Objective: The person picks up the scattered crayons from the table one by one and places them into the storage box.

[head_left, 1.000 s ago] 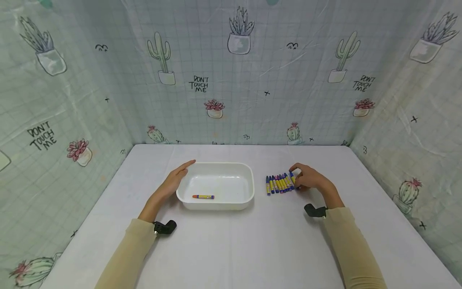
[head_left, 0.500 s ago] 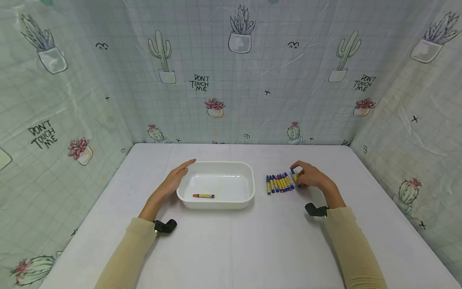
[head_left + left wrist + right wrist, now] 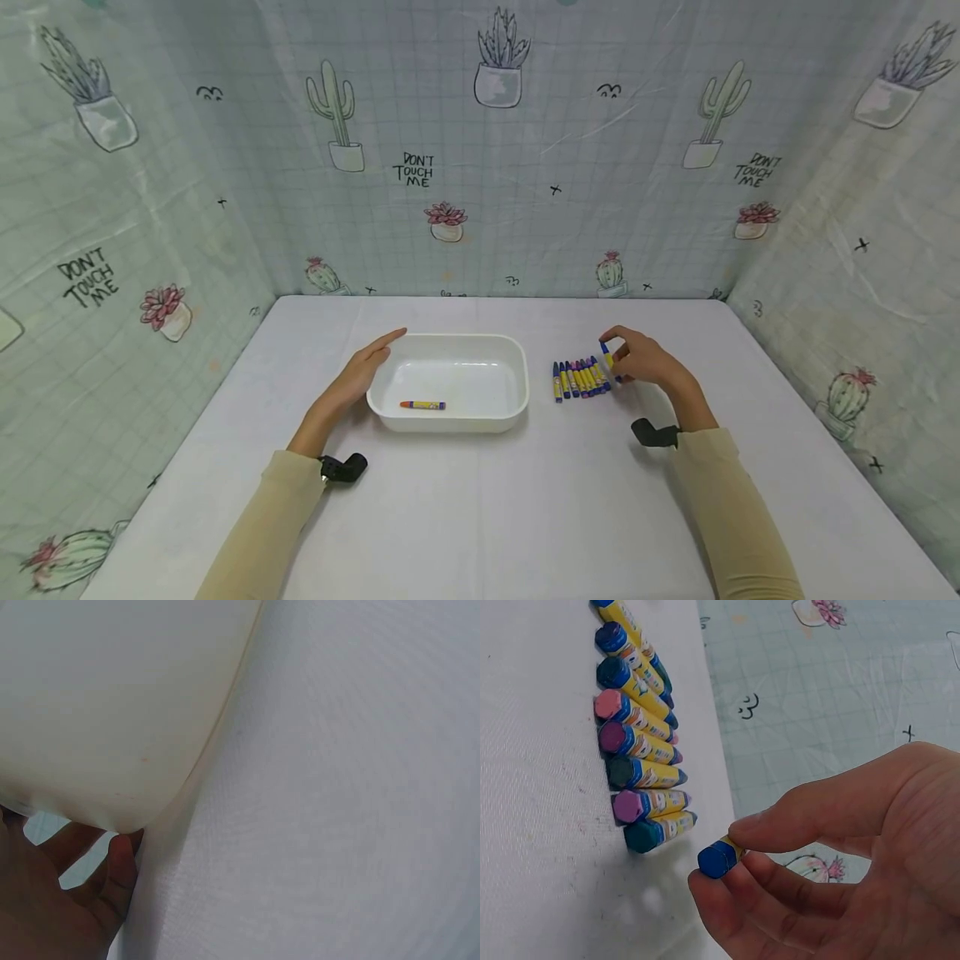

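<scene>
My right hand (image 3: 645,358) pinches a blue crayon (image 3: 607,355) with a yellow wrapper just off the table. In the right wrist view its blue end (image 3: 717,860) shows between thumb and fingers, and the rest is hidden. Left of that hand, several crayons (image 3: 576,380) lie side by side in a row. My left hand (image 3: 360,375) rests against the left end of the white tray (image 3: 450,426), index finger stretched along the far corner. The left wrist view shows fingers (image 3: 120,874) touching the tray's outer wall. One orange crayon (image 3: 422,405) lies inside the tray near its front wall.
A white cloth covers the table (image 3: 480,517). Behind it and at both sides hangs a fabric backdrop (image 3: 555,150) printed with potted cacti. Dark wrist cameras (image 3: 656,433) sit on both forearms.
My right hand has lifted the blue crayon away from the right end of the row and tilted it upward. The left hand and tray stay put.
</scene>
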Motion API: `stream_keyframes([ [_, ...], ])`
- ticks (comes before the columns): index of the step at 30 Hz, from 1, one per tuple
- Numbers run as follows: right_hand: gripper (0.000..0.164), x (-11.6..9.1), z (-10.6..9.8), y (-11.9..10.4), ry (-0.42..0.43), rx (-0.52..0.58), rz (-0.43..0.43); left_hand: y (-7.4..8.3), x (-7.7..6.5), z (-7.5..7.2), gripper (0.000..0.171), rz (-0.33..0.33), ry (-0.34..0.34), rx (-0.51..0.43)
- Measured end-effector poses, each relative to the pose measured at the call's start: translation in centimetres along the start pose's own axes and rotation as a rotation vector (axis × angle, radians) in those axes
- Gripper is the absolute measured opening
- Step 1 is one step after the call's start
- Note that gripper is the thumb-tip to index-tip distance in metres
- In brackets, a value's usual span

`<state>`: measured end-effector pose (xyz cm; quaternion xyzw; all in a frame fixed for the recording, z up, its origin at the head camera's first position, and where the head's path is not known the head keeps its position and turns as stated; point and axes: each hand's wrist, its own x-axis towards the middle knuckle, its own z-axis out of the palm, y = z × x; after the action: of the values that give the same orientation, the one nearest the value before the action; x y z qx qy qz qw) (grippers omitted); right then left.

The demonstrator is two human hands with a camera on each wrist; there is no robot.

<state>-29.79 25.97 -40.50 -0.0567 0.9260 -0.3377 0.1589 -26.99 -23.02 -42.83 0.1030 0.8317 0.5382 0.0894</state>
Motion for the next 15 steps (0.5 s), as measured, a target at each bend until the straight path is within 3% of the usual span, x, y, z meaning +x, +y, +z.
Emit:
stream_keyframes([
  [2,0.063,0.0,0.0,-0.2,0.008,-0.005,-0.003,1.1,-0.5,-0.1,0.050,-0.001,-0.006,0.007],
  [7,0.062,0.2,0.2,-0.6,0.019,0.000,-0.015,1.2,-0.4,0.0,0.050,-0.022,0.002,0.024],
  [15,0.060,0.5,0.6,-1.8,0.016,-0.011,-0.063,-1.9,1.1,0.0,0.050,-0.002,0.007,-0.012],
])
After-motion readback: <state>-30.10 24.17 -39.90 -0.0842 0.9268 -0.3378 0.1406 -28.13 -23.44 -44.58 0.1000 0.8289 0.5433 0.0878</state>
